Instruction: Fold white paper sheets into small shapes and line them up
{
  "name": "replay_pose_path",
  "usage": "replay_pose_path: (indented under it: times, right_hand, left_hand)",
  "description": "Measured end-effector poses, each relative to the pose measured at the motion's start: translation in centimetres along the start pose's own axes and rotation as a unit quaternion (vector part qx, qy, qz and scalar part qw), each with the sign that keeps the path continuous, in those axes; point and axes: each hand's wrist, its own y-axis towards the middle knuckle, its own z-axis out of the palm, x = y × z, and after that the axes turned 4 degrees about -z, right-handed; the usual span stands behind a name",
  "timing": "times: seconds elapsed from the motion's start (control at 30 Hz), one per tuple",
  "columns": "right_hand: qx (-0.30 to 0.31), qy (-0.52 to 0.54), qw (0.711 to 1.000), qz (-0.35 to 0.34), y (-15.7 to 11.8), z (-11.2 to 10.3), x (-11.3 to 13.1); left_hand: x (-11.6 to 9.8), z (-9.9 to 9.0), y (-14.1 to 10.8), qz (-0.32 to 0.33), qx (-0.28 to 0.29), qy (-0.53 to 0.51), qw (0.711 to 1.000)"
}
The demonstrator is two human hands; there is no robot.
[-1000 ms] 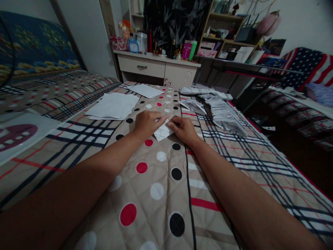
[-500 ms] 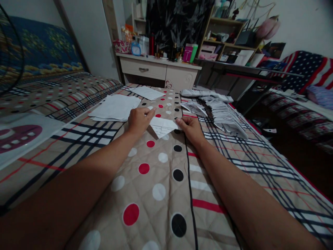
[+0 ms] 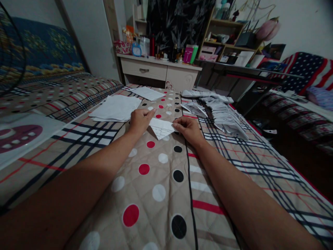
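Observation:
Between my two hands is a folded sheet of white paper [image 3: 161, 128], with a point facing me and faint print or writing on it. My left hand [image 3: 139, 121] pinches its left end, thumb stretched along the top. At the right end, my right hand [image 3: 187, 127] grips the paper between thumb and fingers. Left of my left hand lies a stack of white paper sheets [image 3: 116, 107]. Behind it rests another white sheet [image 3: 147, 93]. Beyond my right hand are a small folded paper piece [image 3: 194, 108] and a long row of folded paper pieces [image 3: 226, 116].
A quilted bedspread [image 3: 153, 211] with dots and plaid spreads under everything. At the far left lies a clear plastic bag [image 3: 49, 123] with a purple print. A white dresser [image 3: 145, 69] crowded with small items stands at the far end, beside a desk with shelves [image 3: 226, 45].
My right hand has shifted slightly left along the paper, closer to my left hand. The paper's visible shape is a little narrower, its point now near the middle.

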Motion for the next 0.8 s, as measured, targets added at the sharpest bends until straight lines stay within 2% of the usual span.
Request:
replay_pose_path:
  times: [0.2,0.27,0.4,0.47,0.5,0.57,0.67,0.73,0.8]
  right_hand:
    - [0.041,0.008,0.999,0.015,-0.2,0.1,0.4]
    - [0.035,-0.007,0.999,0.012,-0.2,0.2,0.4]
    - [-0.073,-0.076,0.993,-0.053,-0.1,0.2,0.2]
    - [-0.13,-0.119,0.98,-0.09,0.0,0.2,0.1]
    - [-0.148,-0.136,0.974,-0.105,0.0,0.2,0.1]
    - [-0.163,-0.165,0.964,-0.128,0.0,0.2,0.0]
    - [-0.148,-0.217,0.951,-0.161,-0.1,0.4,0.2]
    - [-0.125,-0.255,0.942,-0.179,-0.2,0.5,0.4]
    - [-0.101,-0.285,0.934,-0.191,-0.3,0.6,0.7]
  left_hand:
    - [-0.7,0.0,-0.4,0.07,-0.01,-0.022,0.997]
    - [-1.0,-0.1,-0.5,0.09,-0.023,-0.028,0.995]
    - [-0.8,0.2,-0.2,0.109,-0.112,-0.05,0.986]
    - [-0.6,0.6,-0.1,0.083,-0.118,-0.077,0.987]
    - [-0.6,0.9,-0.2,0.057,-0.101,-0.103,0.988]
    - [-0.9,1.4,-0.5,-0.018,-0.03,-0.18,0.983]
    - [-2.0,1.8,-1.4,-0.132,0.105,-0.292,0.941]
    - [-2.7,1.8,-1.9,-0.16,0.162,-0.331,0.916]
    - [-3.2,1.7,-2.2,-0.17,0.186,-0.35,0.902]
